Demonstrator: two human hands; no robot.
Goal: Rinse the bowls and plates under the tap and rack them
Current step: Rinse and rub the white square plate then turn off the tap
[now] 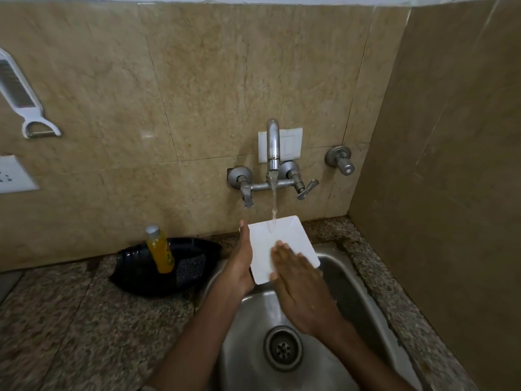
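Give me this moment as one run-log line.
stage: rinsing | item: white square plate under running tap | left hand: grips edge | right hand: flat on face | over sink

This is a home kitchen's washing-up corner: a round-cornered stainless steel sink with a slotted metal drain is set into a speckled brown granite counter, and a grey metal wall-mounted tap with two lever handles runs water into it. Beige marble-look wall tiles back the counter, where a white plastic grater-and-peeler tool hangs and a white wall socket plate sits. Beside the sink a black plastic tray holds a bottle of yellow dish liquid with a grey cap and a dark scrubbing pad.
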